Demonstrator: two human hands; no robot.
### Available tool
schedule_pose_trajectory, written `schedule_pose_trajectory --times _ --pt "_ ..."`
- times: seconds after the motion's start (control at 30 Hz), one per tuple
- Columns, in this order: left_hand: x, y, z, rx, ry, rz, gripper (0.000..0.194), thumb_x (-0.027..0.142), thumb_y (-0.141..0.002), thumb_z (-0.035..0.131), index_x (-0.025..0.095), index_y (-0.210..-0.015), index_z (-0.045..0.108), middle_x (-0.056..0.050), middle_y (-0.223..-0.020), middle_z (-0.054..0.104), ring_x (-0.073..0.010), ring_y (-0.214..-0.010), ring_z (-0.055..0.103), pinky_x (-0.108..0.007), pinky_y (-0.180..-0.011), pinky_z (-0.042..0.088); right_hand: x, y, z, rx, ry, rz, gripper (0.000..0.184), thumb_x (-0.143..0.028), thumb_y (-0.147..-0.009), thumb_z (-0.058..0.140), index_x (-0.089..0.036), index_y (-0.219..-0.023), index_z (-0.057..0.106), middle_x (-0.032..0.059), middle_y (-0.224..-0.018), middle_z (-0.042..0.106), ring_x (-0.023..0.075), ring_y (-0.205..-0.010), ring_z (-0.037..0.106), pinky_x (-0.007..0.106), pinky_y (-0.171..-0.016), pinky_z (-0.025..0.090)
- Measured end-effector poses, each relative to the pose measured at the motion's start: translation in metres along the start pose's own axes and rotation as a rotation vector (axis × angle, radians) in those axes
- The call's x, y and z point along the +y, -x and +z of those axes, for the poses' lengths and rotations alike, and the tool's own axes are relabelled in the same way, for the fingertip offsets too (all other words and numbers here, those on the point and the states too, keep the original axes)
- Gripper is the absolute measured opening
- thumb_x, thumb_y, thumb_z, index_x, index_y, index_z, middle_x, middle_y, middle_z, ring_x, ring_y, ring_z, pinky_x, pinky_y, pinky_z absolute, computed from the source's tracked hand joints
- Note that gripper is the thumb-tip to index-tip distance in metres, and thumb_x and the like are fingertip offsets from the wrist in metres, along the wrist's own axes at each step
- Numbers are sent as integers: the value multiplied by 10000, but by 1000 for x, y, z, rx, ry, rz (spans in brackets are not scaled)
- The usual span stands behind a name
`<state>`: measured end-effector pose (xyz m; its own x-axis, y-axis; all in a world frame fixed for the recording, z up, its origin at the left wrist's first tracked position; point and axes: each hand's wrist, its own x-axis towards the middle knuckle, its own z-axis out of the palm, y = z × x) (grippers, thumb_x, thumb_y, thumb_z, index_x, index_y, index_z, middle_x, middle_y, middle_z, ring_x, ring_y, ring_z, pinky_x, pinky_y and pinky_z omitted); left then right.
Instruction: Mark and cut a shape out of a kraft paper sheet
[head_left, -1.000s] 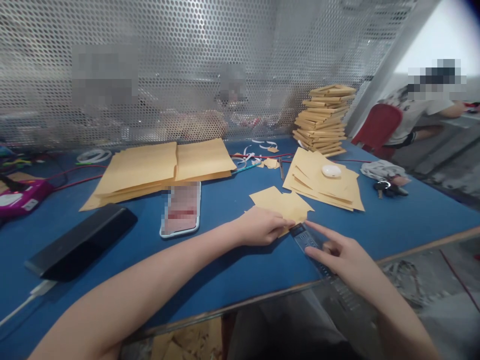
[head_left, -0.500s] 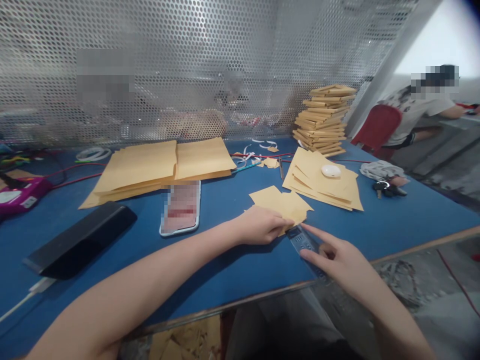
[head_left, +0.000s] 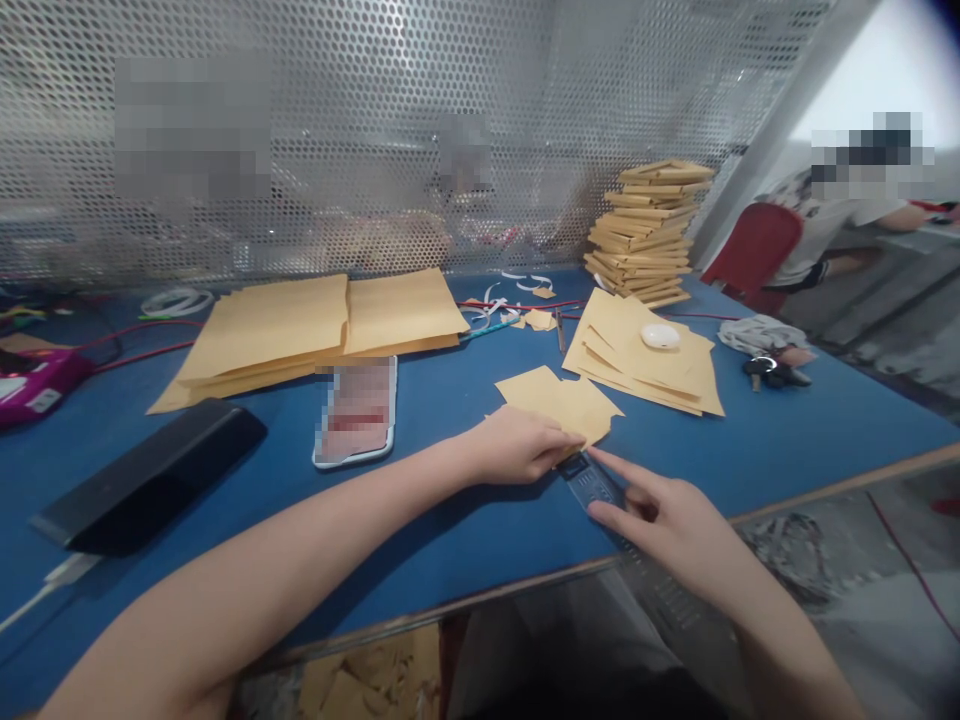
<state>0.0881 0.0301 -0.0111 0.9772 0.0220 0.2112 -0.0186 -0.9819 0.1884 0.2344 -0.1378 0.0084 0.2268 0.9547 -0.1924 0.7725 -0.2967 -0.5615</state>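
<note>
A cut piece of brown kraft paper [head_left: 566,398] with notched edges lies flat on the blue table. My left hand [head_left: 517,445] rests on its near edge, fingers bent and pressed together on the paper. Just right of those fingertips is a see-through, dark-looking plastic ruler [head_left: 589,483] with cut-out shapes, its far end against the paper's near edge. My right hand [head_left: 667,510] holds this ruler, index finger stretched along its far end and thumb on its near side. Part of the ruler is hidden by the right hand, and a marked portion seems to extend past the table edge.
Kraft sheets [head_left: 274,325] lie at the left back, more sheets [head_left: 600,350] under a white case [head_left: 660,337] at right. Folded envelopes [head_left: 649,235] are stacked behind. A phone [head_left: 358,410], black power bank [head_left: 154,475] and keys [head_left: 772,373] lie around. A person sits far right.
My right hand and the ruler have shifted slightly left, closer to my left fingertips. My left hand stays on the paper. The whole view has moved a little.
</note>
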Motion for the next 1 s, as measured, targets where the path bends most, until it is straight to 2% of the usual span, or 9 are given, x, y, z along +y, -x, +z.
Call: schedule_pose_trajectory --times 0.23,0.57,1.0 --pt "2 -1 -2 -6 -5 -25 300 191 -943 437 201 -1187 612 -36 -944 706 -167 -844 654 -219 -624 414 -1 0 0 -46 -135 -1 596 -456 -813 560 -221 -1358 517 -64 -547 327 135 -547 344 253 -521 244" --pt "2 -2 -4 -38 -21 -33 342 159 -911 461 199 -1221 599 -37 -948 708 -172 -834 653 -223 -616 427 -5 -2 6 107 -366 112 605 -417 -729 613 -221 -1298 548 -96 -513 211 127 -514 235 262 -504 199" --pt "2 -1 -3 -60 -50 -55 412 121 -869 477 212 -1257 582 -38 -956 707 -181 -859 654 -223 -634 434 6 -4 -3 166 -218 140 586 -467 -763 580 -237 -1299 527 -91 -483 260 136 -466 309 267 -479 223"
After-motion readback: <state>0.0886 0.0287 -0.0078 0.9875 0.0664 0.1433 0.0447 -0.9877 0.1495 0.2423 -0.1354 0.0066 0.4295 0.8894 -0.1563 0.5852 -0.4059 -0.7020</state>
